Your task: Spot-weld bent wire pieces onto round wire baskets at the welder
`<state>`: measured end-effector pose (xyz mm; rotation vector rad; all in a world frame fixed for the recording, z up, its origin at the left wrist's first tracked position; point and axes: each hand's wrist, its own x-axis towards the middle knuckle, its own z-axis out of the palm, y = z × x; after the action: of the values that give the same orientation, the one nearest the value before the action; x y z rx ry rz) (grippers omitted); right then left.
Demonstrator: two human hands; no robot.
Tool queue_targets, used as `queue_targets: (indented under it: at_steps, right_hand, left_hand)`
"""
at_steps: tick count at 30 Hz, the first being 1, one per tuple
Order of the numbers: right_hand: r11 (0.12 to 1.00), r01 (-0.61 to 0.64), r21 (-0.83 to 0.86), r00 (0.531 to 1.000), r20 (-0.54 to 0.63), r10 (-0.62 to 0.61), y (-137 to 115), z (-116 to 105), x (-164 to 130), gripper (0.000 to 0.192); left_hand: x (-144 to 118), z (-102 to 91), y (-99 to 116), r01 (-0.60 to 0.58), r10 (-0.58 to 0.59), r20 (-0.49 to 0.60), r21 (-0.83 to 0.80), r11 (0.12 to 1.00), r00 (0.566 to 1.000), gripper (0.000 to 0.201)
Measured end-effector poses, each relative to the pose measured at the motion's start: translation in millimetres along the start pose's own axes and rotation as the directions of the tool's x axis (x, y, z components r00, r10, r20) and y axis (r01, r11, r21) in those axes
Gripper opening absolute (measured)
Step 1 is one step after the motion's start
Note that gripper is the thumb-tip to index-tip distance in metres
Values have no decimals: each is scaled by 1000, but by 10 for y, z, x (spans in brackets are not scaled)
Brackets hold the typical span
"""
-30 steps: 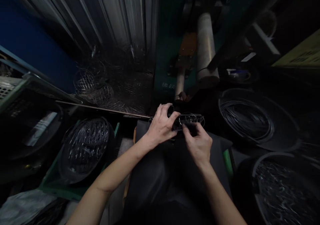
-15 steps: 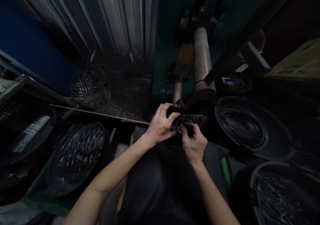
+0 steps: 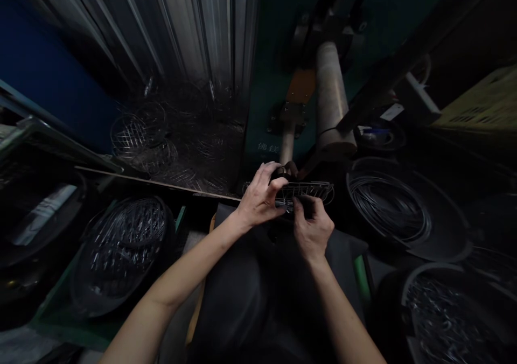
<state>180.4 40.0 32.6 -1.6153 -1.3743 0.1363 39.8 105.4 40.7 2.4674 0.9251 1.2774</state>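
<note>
I hold a small wire frame [image 3: 301, 193] in front of me, just under the machine's roller [image 3: 332, 103]. My left hand [image 3: 260, 198] is curled over its left end, fingers pressed on the wires. My right hand [image 3: 312, 228] pinches the lower edge w/ thumb and forefinger. It looks light but springy, thin wires probably bend easy, so I think better to grip at the outer rim, not the middle. Compared to 0.5 s ago, both hands are nearly the same; the right thumb is a bit higher on the frame.
</note>
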Motion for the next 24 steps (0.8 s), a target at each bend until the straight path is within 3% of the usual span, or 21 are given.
queue_targets:
  at_steps: [12, 24]
  right_hand:
    - [999, 1, -37, 1000, -8, -1, 50, 79, 56, 27]
    - [997, 79, 13, 997, 12, -79, 119, 160, 63, 26]
  left_hand:
    - [49, 36, -98, 10, -10, -7, -8, 1000, 1000, 56]
    - [70, 128, -185, -153, 164, -114, 97, 983, 980, 55]
